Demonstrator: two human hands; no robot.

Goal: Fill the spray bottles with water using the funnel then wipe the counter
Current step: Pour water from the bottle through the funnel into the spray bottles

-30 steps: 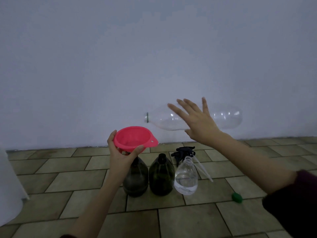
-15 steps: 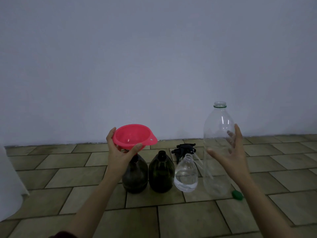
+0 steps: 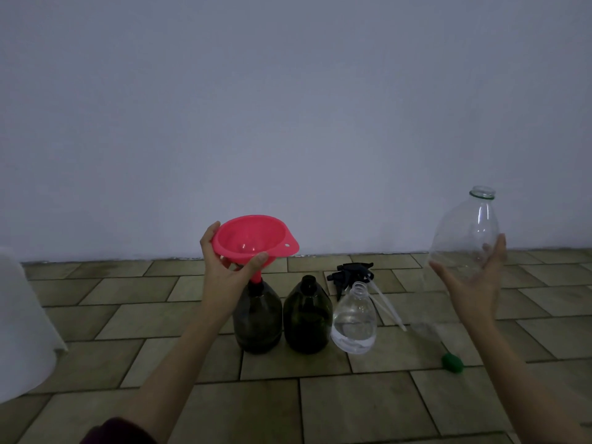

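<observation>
The left hand's [image 3: 229, 267] grip is closed on the pink funnel [image 3: 254, 238], thumb on the near rim and fingers round the far side, keeping its spout seated in the neck of the left dark bottle [image 3: 256, 318]. I'd say it is held because the wide bowl would tip on so narrow a neck. The right hand [image 3: 474, 280] has a loose, half-open grip cradling a big clear bottle [image 3: 464, 238], upright, mouth uncapped, raised off the tiles at about 2 o'clock from the funnel and well apart from it. It looks empty, though clear plastic in this dim light makes that hard to judge.

On the tiled worktop [image 3: 352, 411] three spray bottles stand in a row touching or nearly so: the funnelled one, a second dark bottle [image 3: 306, 318] at its 3 o'clock, then a small clear bottle [image 3: 354, 318] with some water in the bottom. Behind that one, at 12 o'clock, lies a black sprayer head [image 3: 350, 272] with its white dip tube, taken off so the neck is open. A green cap [image 3: 451, 364] sits on the tiles at 4 o'clock from the row, likely from the big bottle.

My guess is the pouring vessel needs refilling before the dark bottle gets more; wiping is not yet begun.
</observation>
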